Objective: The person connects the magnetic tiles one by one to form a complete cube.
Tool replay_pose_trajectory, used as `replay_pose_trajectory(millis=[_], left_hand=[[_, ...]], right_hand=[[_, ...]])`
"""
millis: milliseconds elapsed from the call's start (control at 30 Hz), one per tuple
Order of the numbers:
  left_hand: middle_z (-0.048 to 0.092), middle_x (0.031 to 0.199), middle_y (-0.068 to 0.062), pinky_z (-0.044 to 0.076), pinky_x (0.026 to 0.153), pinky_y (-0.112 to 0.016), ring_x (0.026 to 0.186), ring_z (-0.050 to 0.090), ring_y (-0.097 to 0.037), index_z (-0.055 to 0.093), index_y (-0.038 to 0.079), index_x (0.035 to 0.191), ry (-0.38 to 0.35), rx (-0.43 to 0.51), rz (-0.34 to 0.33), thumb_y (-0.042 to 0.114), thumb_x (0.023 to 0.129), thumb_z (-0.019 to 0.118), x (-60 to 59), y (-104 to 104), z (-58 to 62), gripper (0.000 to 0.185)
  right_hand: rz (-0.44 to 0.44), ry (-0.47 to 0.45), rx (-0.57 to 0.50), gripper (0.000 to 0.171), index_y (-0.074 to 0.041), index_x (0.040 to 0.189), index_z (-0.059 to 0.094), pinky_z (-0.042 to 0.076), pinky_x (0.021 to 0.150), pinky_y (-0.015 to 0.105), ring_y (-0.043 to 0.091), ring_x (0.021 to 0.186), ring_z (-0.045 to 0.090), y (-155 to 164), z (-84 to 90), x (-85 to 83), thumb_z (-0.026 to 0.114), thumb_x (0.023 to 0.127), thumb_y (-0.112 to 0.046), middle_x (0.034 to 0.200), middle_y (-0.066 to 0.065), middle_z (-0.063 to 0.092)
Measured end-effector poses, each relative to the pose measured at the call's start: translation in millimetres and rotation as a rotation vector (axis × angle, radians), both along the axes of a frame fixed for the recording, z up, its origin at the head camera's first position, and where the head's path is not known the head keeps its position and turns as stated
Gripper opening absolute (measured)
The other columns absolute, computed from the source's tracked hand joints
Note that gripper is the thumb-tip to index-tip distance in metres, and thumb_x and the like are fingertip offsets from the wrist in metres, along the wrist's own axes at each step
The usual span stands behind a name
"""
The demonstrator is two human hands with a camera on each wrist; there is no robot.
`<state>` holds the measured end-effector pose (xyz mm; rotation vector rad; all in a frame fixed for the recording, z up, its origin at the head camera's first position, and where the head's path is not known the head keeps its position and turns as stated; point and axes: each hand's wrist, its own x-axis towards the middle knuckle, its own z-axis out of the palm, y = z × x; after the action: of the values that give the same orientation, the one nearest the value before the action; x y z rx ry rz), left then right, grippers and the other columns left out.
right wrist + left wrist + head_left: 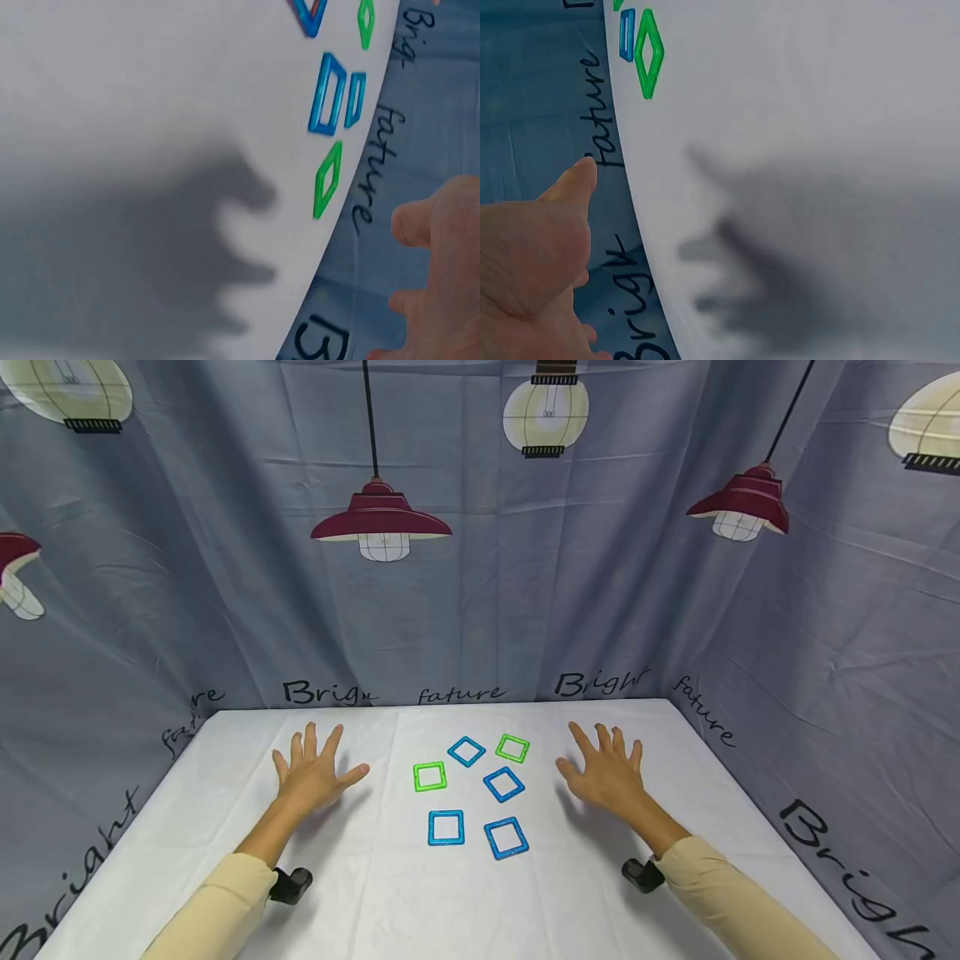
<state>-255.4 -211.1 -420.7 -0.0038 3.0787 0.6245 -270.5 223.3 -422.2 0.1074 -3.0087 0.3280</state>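
Observation:
My left hand [309, 783] is held over the left part of the white table, fingers spread and holding nothing. Over the right part, my right hand [606, 779] is likewise spread and holds nothing. Between them lie several square outline frames, apart from both hands. One green frame [417, 778] is nearest the left hand; another green frame [516, 738] lies at the back right. The blue ones are a back frame [457, 744], a middle frame [492, 791], a front left frame [446, 842] and a front right frame [513, 853].
A white cloth covers the table [375, 893]. Behind and beside it hangs a grey-blue curtain [480, 610] printed with lamps and lettering. Each wrist carries a small black device, one at the left [291, 886] and one at the right [642, 875]. Hand shadows fall on the cloth.

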Motion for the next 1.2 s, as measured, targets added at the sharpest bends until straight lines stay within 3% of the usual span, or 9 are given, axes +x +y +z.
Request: replay_pose_trajectory(millis=[367, 567, 767, 967, 1200], left_hand=[[0.006, 0.164, -0.035, 0.000, 0.117, -0.078, 0.151, 0.006, -0.054, 0.019, 0.010, 0.162, -0.026, 0.039, -0.057, 0.050, 0.095, 0.066, -6.3, 36, 5.4, 0.092], [0.013, 0.163, -0.036, 0.009, 0.118, -0.076, 0.151, 0.014, -0.053, 0.019, 0.012, 0.162, -0.056, 0.131, -0.087, 0.051, 0.093, 0.067, -9.8, 52, 7.2, 0.093], [0.022, 0.162, -0.032, 0.026, 0.117, -0.071, 0.149, 0.023, -0.051, 0.018, 0.010, 0.163, -0.091, 0.292, -0.133, 0.045, 0.091, 0.072, -12.2, 59, 7.0, 0.096], [0.034, 0.160, -0.027, 0.035, 0.114, -0.066, 0.145, 0.036, -0.048, 0.025, 0.014, 0.161, -0.132, 0.413, -0.093, 0.033, 0.081, 0.085, -15.5, 62, 3.2, 0.102], [0.052, 0.145, -0.028, 0.046, 0.105, -0.062, 0.129, 0.054, -0.046, 0.045, 0.013, 0.152, -0.105, 0.452, -0.061, 0.024, 0.073, 0.091, -23.5, 66, -13.0, 0.091]], right_hand=[[0.067, -0.001, -0.082, 0.073, -0.018, 0.160, 0.032, 0.008, 0.116, 0.078, 0.053, 0.148, 0.021, -39, 0.4, 4.9, 0.053, 0.098, -0.049, 0.159, 0.030, 0.032], [0.120, -0.019, -0.167, 0.077, -0.019, 0.160, 0.033, 0.019, 0.114, 0.075, 0.046, 0.146, 0.031, -67, 4.1, 9.7, 0.060, 0.095, -0.049, 0.156, 0.026, 0.038], [0.198, -0.067, -0.335, 0.077, -0.018, 0.156, 0.040, 0.030, 0.112, 0.072, 0.044, 0.145, 0.038, -88, 4.8, 15.2, 0.073, 0.091, -0.042, 0.156, 0.020, 0.044], [0.216, -0.163, -0.495, 0.077, -0.018, 0.145, 0.055, 0.046, 0.106, 0.064, 0.042, 0.136, 0.050, -101, 2.6, 20.0, 0.089, 0.078, -0.027, 0.146, 0.016, 0.057], [0.303, -0.204, -0.566, 0.065, -0.010, 0.133, 0.064, 0.052, 0.101, 0.056, 0.038, 0.121, 0.061, -115, -5.8, 24.3, 0.091, 0.074, -0.016, 0.129, 0.017, 0.067]])
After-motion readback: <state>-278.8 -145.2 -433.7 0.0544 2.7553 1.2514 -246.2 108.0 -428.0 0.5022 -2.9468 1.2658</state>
